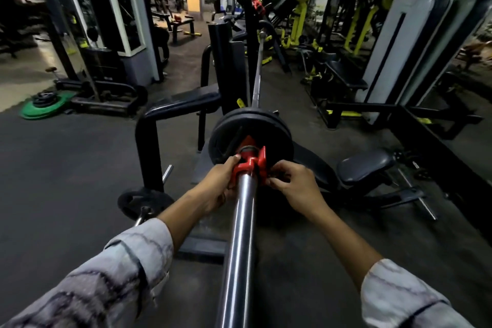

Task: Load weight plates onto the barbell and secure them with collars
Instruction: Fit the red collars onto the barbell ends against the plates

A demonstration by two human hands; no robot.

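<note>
A chrome barbell sleeve (239, 234) runs from the bottom centre away from me, its thin shaft (257, 80) resting on a rack. Two black weight plates (274, 136) sit on the sleeve. A red clamp collar (250, 161) is around the sleeve just in front of the plates, with its lever flap raised on the right. My left hand (218, 186) grips the collar's left side. My right hand (295, 184) pinches the collar's right side near the lever.
A black bench press rack (226, 61) and bench (183, 104) stand behind the plates. A spare black plate (143, 202) hangs on a storage peg at lower left. Green and black plates (45, 104) lie on the floor far left. A seat machine (367, 165) stands to the right.
</note>
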